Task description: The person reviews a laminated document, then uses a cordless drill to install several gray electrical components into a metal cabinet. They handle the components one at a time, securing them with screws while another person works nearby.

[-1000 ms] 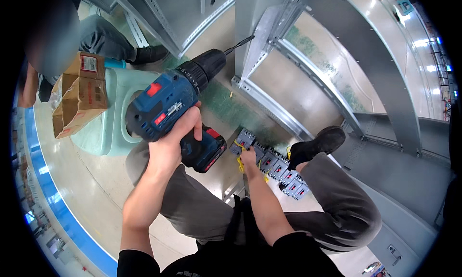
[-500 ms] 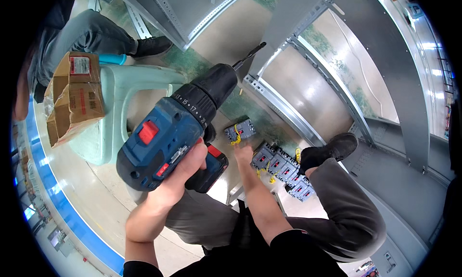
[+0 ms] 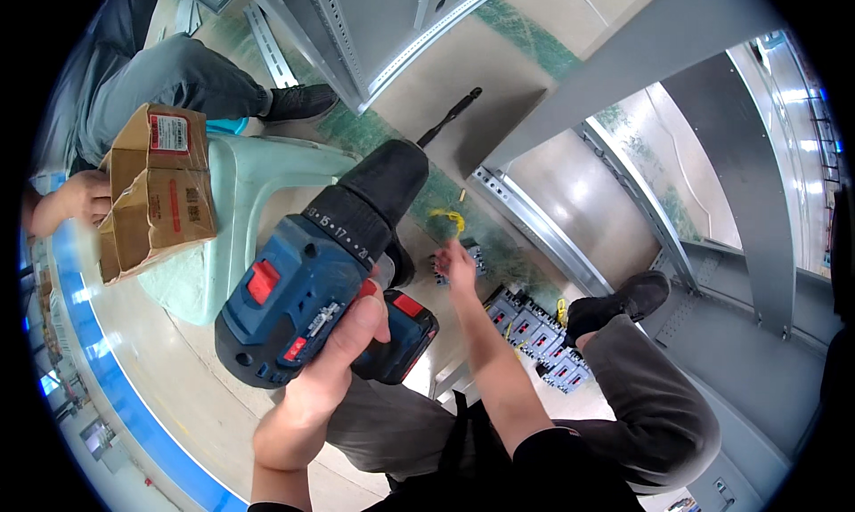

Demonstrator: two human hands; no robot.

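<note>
My left hand (image 3: 343, 352) is wrapped round the grip of a blue and black cordless drill (image 3: 307, 272). A long dark bit points away from its chuck toward the far side. Lower and to the right, my right hand (image 3: 457, 264) is closed on a yellow cord (image 3: 452, 218), whose loose end sticks out past the fingertips. The hand is slightly blurred. It partly hides a grey circuit breaker (image 3: 476, 261) on the floor just behind it. Several more grey breakers with red switches (image 3: 539, 334) lie in a row beside my right forearm.
Grey metal cabinet frames (image 3: 543, 223) stand ahead and to the right. On the left, a pale green stool (image 3: 245, 169) bears an open cardboard box (image 3: 169, 209). A co-worker's hand (image 3: 85, 198) touches the box. My shoe (image 3: 623, 303) rests near the breakers.
The yellow cord, earlier lying on the single breaker, is now lifted off it in my right hand. A co-worker's hand has come to the box. The view has shifted slightly.
</note>
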